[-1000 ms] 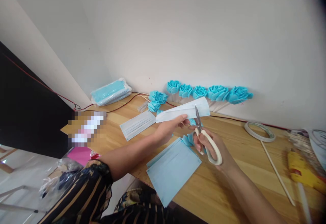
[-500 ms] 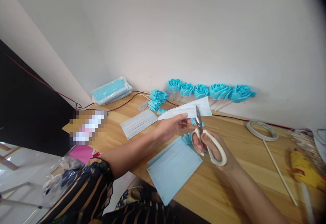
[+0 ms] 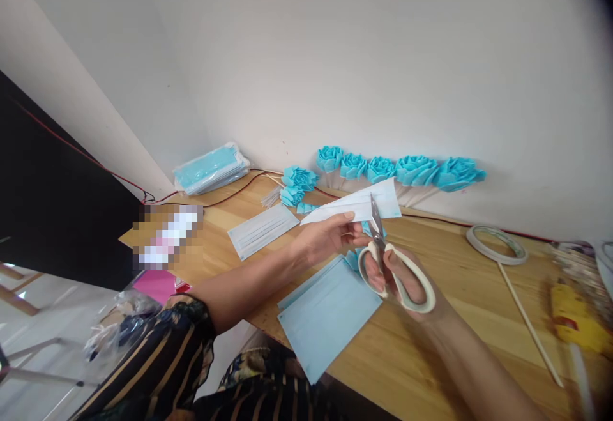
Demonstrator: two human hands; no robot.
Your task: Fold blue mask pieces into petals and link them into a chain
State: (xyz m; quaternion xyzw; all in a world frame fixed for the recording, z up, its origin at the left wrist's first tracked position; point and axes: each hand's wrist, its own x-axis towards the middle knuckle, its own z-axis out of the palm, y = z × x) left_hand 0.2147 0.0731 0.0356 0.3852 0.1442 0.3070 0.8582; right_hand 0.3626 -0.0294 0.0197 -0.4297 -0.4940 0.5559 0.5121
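Observation:
Between thumb and fingers, my left hand [image 3: 335, 236] pinches the lower edge of a white pleated face mask sheet [image 3: 335, 209], held above the table. My right hand [image 3: 405, 277] has its fingers through the handles of white-handled scissors [image 3: 378, 232]. The blades point up and lie at the sheet, near its right end. Below my hands are unfolded light blue mask sheets [image 3: 330, 319], overlapping at the table's front edge. Small blue cut pieces [image 3: 353, 259] lie partly hidden behind my right hand. Another pleated mask [image 3: 262, 232] rests left of my left hand.
Several blue fabric roses [image 3: 380, 168] on sticks lean along the wall. A bag of masks [image 3: 211, 168] sits at the back left of the wooden table [image 3: 460, 338]. At right are a tape roll [image 3: 497, 245], a thin stick [image 3: 529, 322] and a yellow glue gun [image 3: 575, 315].
The scissor handles have spread wider apart in my right hand, and the blades sit slightly differently at the sheet. My left hand keeps its pinch. The view has shifted slightly.

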